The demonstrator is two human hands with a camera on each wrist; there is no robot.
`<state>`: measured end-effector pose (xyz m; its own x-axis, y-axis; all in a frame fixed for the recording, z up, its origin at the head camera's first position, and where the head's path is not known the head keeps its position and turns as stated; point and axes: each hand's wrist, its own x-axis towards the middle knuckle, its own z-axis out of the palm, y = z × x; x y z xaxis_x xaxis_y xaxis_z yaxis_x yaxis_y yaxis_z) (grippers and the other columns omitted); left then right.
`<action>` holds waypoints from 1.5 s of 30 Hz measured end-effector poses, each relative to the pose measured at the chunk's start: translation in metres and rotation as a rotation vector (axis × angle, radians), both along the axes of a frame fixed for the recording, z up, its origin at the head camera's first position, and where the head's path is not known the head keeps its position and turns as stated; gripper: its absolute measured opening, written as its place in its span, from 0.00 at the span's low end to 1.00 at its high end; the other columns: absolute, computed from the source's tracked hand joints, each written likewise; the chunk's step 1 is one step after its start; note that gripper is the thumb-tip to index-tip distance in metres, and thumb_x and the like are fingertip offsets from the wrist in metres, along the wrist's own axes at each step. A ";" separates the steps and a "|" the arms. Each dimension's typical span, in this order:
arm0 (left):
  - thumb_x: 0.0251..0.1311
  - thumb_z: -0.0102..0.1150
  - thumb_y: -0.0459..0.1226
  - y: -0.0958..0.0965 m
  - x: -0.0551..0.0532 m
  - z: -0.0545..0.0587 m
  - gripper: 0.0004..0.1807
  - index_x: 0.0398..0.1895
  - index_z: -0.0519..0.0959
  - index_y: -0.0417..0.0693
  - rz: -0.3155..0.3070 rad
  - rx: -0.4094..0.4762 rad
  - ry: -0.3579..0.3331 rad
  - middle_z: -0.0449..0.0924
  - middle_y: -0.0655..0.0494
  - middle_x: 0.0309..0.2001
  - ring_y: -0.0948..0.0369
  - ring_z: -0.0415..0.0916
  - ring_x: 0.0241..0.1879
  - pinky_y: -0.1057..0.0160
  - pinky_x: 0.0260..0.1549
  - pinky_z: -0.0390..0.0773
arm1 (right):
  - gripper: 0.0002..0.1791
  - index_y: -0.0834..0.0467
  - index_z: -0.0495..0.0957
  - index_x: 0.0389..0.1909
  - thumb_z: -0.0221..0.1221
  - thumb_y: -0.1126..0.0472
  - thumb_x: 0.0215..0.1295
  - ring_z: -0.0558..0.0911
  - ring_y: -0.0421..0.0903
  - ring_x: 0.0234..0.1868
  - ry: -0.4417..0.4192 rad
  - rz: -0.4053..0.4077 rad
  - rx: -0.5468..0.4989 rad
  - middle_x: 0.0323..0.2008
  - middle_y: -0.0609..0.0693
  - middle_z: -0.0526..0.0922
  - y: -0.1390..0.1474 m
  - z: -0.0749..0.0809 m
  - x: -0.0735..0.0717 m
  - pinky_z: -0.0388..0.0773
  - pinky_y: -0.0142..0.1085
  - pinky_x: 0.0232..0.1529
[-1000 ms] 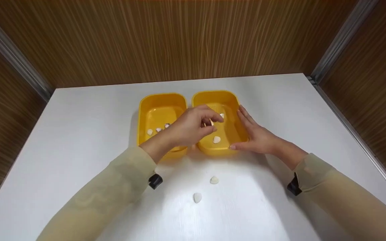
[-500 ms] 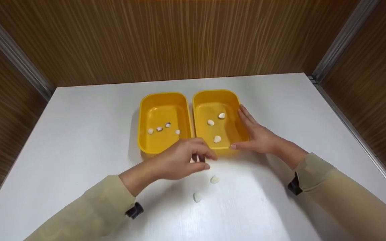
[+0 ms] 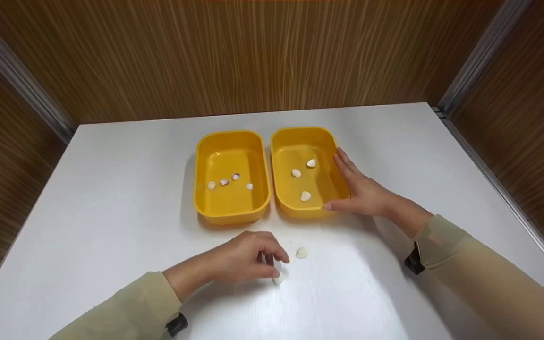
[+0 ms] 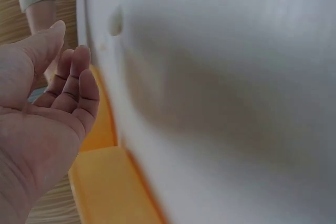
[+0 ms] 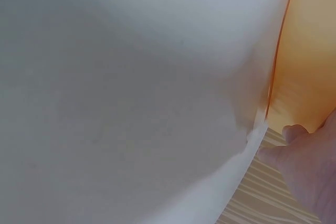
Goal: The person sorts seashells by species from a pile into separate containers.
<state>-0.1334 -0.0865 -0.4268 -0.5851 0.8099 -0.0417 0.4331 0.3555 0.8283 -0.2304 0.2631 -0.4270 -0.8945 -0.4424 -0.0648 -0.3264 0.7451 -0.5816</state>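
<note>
My left hand (image 3: 241, 257) hovers low over the table, its thumb tip overlapping a white seashell (image 3: 278, 279) in the head view. Relaxed fingers and an empty palm show in the left wrist view, where a shell (image 4: 115, 21) lies apart from the hand. Another pale shell (image 3: 301, 253) lies just beyond the fingertips. My right hand (image 3: 366, 192) rests against the right yellow bin (image 3: 300, 212), straight fingers along its side wall and thumb at the front corner. Inside that bin are three white shells (image 3: 305, 196).
Close to the left of the right bin stands a second yellow bin (image 3: 232, 219), holding several small shells, some with dark purplish marks (image 3: 224, 182). Both bins sit on a white table (image 3: 125, 189), with wood-grain panels (image 3: 253, 56) behind and at the sides.
My left hand has come back from over the right bin, down toward the near shells on the table. The right hand and both bins have stayed in place.
</note>
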 end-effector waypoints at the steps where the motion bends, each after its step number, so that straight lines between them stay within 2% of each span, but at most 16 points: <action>1: 0.66 0.72 0.32 -0.001 0.000 -0.004 0.11 0.50 0.89 0.45 0.004 -0.003 -0.008 0.84 0.51 0.45 0.68 0.80 0.41 0.66 0.46 0.83 | 0.73 0.51 0.31 0.87 0.72 0.31 0.58 0.41 0.56 0.86 -0.001 -0.001 0.000 0.86 0.40 0.24 0.000 0.000 0.000 0.50 0.59 0.80; 7: 0.62 0.77 0.37 -0.006 0.000 -0.024 0.12 0.49 0.89 0.51 0.020 -0.021 -0.011 0.82 0.59 0.42 0.64 0.78 0.43 0.66 0.46 0.80 | 0.73 0.49 0.30 0.87 0.72 0.30 0.58 0.42 0.57 0.86 -0.012 -0.010 0.004 0.85 0.38 0.23 -0.001 0.000 0.000 0.51 0.61 0.80; 13: 0.60 0.79 0.39 -0.007 0.001 -0.033 0.14 0.48 0.90 0.52 0.023 0.001 -0.019 0.80 0.62 0.44 0.65 0.77 0.45 0.67 0.47 0.79 | 0.73 0.49 0.31 0.87 0.71 0.29 0.58 0.42 0.57 0.86 -0.008 -0.010 0.001 0.85 0.38 0.24 0.000 0.000 0.000 0.52 0.61 0.80; 29: 0.59 0.80 0.39 -0.006 0.005 -0.042 0.15 0.48 0.90 0.53 0.036 0.030 0.052 0.79 0.65 0.45 0.67 0.76 0.45 0.67 0.49 0.79 | 0.74 0.54 0.31 0.87 0.73 0.31 0.58 0.40 0.56 0.86 -0.006 -0.002 -0.007 0.86 0.43 0.24 0.000 0.000 0.000 0.50 0.58 0.81; 45: 0.60 0.79 0.40 -0.006 0.006 -0.038 0.13 0.48 0.90 0.57 0.048 0.010 0.022 0.78 0.67 0.45 0.66 0.75 0.46 0.66 0.50 0.78 | 0.73 0.48 0.30 0.87 0.72 0.30 0.58 0.42 0.57 0.86 -0.027 -0.020 -0.012 0.85 0.37 0.23 0.001 -0.002 0.000 0.52 0.60 0.80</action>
<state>-0.1274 -0.0928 -0.4651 -0.6238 0.7813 -0.0205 0.4340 0.3681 0.8223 -0.2303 0.2645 -0.4286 -0.9011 -0.4252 -0.0843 -0.2953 0.7445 -0.5987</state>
